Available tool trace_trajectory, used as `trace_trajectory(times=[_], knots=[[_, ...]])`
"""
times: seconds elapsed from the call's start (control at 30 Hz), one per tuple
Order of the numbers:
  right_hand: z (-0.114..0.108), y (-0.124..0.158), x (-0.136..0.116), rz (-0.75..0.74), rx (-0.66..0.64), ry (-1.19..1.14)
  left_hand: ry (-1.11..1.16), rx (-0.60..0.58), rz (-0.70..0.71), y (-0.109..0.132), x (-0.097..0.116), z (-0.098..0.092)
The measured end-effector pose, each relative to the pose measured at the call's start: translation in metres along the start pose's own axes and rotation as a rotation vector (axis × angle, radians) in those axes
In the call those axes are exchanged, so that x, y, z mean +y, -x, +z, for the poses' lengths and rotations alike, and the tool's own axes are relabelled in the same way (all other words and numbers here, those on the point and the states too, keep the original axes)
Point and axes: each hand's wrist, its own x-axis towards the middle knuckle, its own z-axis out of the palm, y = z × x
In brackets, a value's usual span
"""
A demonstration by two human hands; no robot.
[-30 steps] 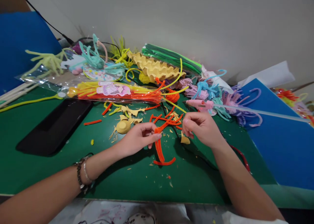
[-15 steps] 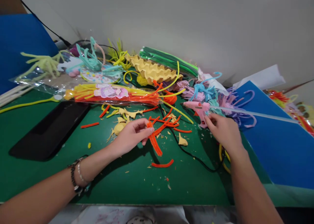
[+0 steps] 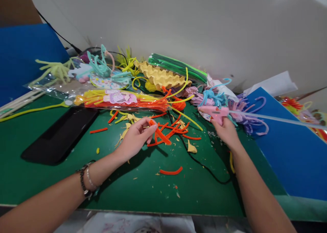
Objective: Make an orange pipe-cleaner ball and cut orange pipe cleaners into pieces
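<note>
Between the thumb and fingers of my left hand (image 3: 139,134) is a short bundle of orange pipe cleaners (image 3: 162,137), slanting down to the right. Loose cut orange pipe cleaner pieces (image 3: 176,129) lie on the green table just behind it. My right hand (image 3: 227,132) is closed around the handle of a pink glue gun (image 3: 213,112), whose nozzle points left. A long clear glue stick (image 3: 268,117) sticks out of its back toward the right. A single orange piece (image 3: 171,171) lies nearer the table's front edge.
A black phone-like slab (image 3: 60,136) lies at left. Behind are a bag of yellow and orange pipe cleaners (image 3: 122,100), a yellow egg carton piece (image 3: 160,76) and green pipe cleaners (image 3: 176,64). A black cord (image 3: 204,168) crosses the table. Blue boards (image 3: 288,158) flank it.
My right hand has taken a fuller grip on the glue gun and turned it slightly. My left hand has tilted the orange bundle flatter and raised its lower end.
</note>
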Motion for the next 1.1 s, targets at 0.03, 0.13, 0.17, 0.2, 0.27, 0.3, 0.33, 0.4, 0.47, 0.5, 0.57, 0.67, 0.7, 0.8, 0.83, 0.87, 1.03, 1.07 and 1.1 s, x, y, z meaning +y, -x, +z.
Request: trace_trajectory(times=[0.03, 0.13, 0.17, 0.2, 0.27, 0.3, 0.33, 0.4, 0.47, 0.5, 0.57, 0.67, 0.7, 0.8, 0.83, 0.87, 1.03, 1.07, 1.1], knots=[[-0.007, 0.002, -0.002, 0.033, 0.026, -0.004, -0.003, 0.013, 0.009, 0.0, 0.0, 0.0], [-0.025, 0.014, -0.011, 0.157, 0.045, -0.094, -0.018, 0.047, 0.029, -0.001, 0.0, -0.001], [-0.029, 0.019, -0.016, 0.165, 0.037, -0.118, -0.025, 0.052, 0.037, -0.001, 0.0, -0.001], [-0.032, 0.026, -0.022, 0.152, 0.049, -0.136, -0.033, 0.054, 0.045, -0.001, 0.0, -0.001], [-0.034, 0.041, -0.037, 0.093, 0.005, -0.167, -0.05, 0.048, 0.063, 0.0, -0.001, 0.0], [-0.033, 0.048, -0.044, 0.06, -0.009, -0.19, -0.057, 0.043, 0.069, 0.0, -0.001, 0.0], [-0.032, 0.055, -0.051, 0.045, 0.002, -0.201, -0.063, 0.038, 0.075, 0.0, -0.002, 0.001], [-0.029, 0.065, -0.063, 0.035, -0.018, -0.191, -0.065, 0.03, 0.086, 0.0, -0.002, 0.002], [-0.027, 0.07, -0.07, 0.013, -0.069, -0.155, -0.067, 0.026, 0.09, 0.0, -0.003, 0.003], [-0.026, 0.071, -0.072, 0.0, -0.093, -0.14, -0.07, 0.025, 0.091, 0.0, -0.003, 0.003], [-0.024, 0.07, -0.074, -0.022, -0.129, -0.123, -0.076, 0.022, 0.091, 0.0, -0.003, 0.003], [-0.022, 0.068, -0.075, -0.038, -0.174, -0.113, -0.073, 0.012, 0.087, 0.0, -0.003, 0.003], [-0.022, 0.067, -0.075, -0.043, -0.184, -0.113, -0.071, 0.009, 0.083, 0.0, -0.003, 0.003], [-0.021, 0.065, -0.076, -0.065, -0.19, -0.121, -0.07, 0.003, 0.076, 0.001, -0.003, 0.003], [-0.021, 0.065, -0.076, -0.072, -0.191, -0.121, -0.069, 0.004, 0.076, 0.001, -0.003, 0.003], [-0.021, 0.065, -0.076, -0.078, -0.19, -0.119, -0.069, 0.004, 0.076, 0.001, -0.002, 0.003], [-0.02, 0.064, -0.076, -0.105, -0.212, -0.109, -0.072, -0.013, 0.067, 0.002, -0.002, 0.003], [-0.02, 0.064, -0.076, -0.107, -0.22, -0.109, -0.074, -0.013, 0.066, 0.002, -0.002, 0.003], [-0.02, 0.064, -0.076, -0.109, -0.226, -0.109, -0.074, -0.012, 0.067, 0.002, -0.002, 0.002]])
